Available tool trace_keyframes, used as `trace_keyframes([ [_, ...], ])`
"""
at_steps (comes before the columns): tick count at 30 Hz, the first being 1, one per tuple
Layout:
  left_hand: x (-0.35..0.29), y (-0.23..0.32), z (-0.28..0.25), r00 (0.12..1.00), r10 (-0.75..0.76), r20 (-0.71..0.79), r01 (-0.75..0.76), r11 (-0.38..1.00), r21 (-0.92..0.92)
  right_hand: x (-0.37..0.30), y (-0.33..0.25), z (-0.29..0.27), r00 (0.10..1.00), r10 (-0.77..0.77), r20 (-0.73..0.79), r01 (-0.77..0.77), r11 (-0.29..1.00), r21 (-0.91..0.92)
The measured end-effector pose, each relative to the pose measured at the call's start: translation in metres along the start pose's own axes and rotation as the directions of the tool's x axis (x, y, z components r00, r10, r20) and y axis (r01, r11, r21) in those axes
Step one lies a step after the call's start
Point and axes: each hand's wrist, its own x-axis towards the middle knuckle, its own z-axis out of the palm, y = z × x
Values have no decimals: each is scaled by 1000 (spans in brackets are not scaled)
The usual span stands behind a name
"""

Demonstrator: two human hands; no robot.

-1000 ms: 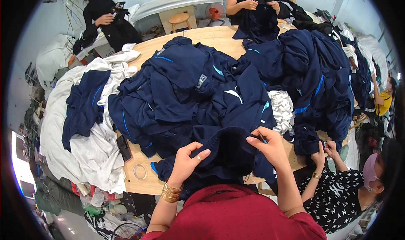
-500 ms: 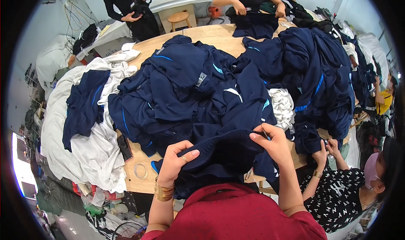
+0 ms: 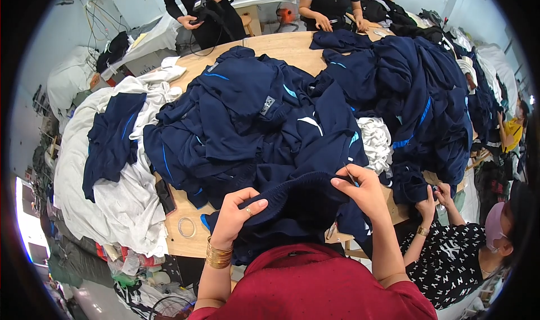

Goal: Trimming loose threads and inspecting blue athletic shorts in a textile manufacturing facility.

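Between my two hands a navy garment (image 3: 298,193) is stretched by its ribbed elastic edge, its opening facing me. My left hand (image 3: 241,213) pinches the band on the left, thumb on top. At the other end my right hand (image 3: 363,190) grips the band between thumb and fingers. A thin pointed metal tool (image 3: 350,175), perhaps thread snips, also sits in my right hand; most of it is hidden by the fingers. Just beyond the held garment rises a large pile of navy garments (image 3: 225,112) with light blue trim.
White cloth (image 3: 73,162) fills the left side, a navy piece (image 3: 115,145) on it. A clear ring (image 3: 187,227) lies on the wooden table (image 3: 191,241). More navy garments (image 3: 416,83) are heaped right. A co-worker (image 3: 455,247) sits close at right; two people stand across the table.
My hands and the garment hardly move. Across the table, the person at left has shifted right with a black device, and the other has lowered a navy garment onto the table.
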Motion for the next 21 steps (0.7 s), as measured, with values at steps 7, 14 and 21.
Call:
trace_keyframes([
  [7,0,0,0,1000,4,0,-4,1000,-12,1,1,0,1000,-8,3,8,1000,7],
  [14,-1,-1,0,1000,-8,6,8,1000,-10,2,0,1,1000,-20,9,20,1000,-11],
  [21,0,0,4,1000,-8,-15,8,1000,-16,2,-2,1,1000,-10,15,10,1000,-8],
])
